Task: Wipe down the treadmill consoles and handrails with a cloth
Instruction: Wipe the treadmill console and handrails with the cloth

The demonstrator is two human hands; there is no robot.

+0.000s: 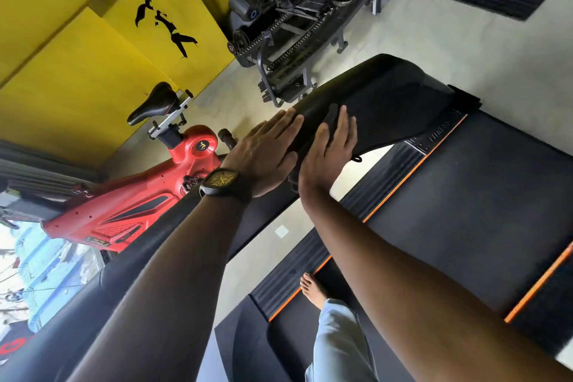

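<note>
A red G-like letter (12, 347) marks a black surface (23, 330); print (435, 138) on the treadmill rail (403, 161) is blurred.

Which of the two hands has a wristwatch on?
The left hand, flat on the treadmill handrail; its wrist carries a dark wristwatch. The right hand has a bare wrist.

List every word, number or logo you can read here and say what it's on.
Nothing reads cleanly.
Treadmill side rail: pale lettering, too blurred to read.
Red exercise bike: small badge low on the frame, too small to read.
Watch: yellow dial marks, no legible numbers.
Red mark at bottom left: looks like "G", cut off by the picture's edge.
</note>
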